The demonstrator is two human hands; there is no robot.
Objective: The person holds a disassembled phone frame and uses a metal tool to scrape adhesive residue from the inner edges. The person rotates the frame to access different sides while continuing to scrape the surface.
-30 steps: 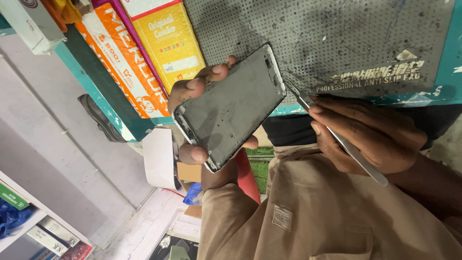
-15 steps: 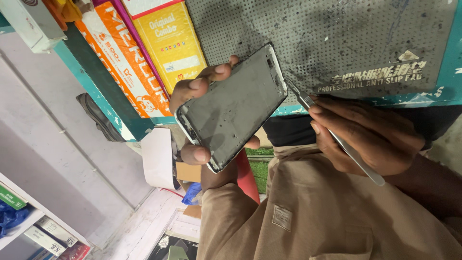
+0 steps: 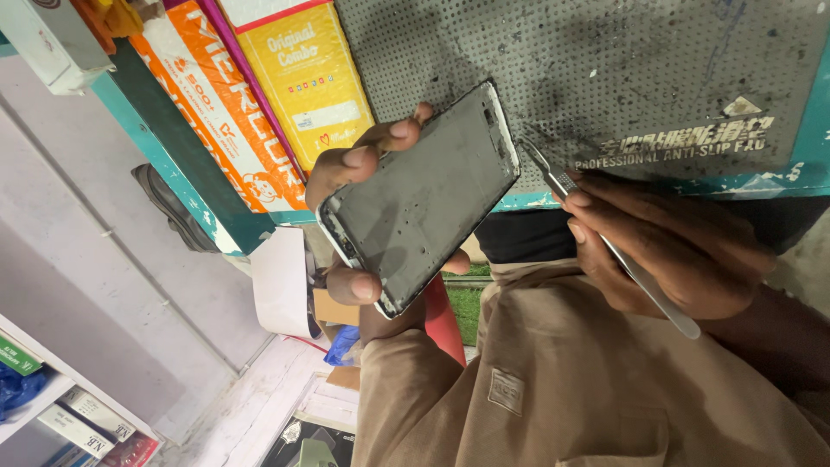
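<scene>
Left hand (image 3: 363, 225) grip closed round flat, dusty grey phone (image 3: 421, 201) | right hand (image 3: 670, 246) pinched thin metal tweezers (image 3: 605, 242), tip at phone's edge

Grey phone frame (image 3: 424, 203); silver tweezers (image 3: 622, 259); dotted grey mat (image 3: 622, 78); yellow box (image 3: 307, 78).

The phone frame (image 3: 424, 203) is grey, dusty and stripped, tilted diagonally. Slim metal tweezers (image 3: 605, 242) point at its upper right edge.
</scene>
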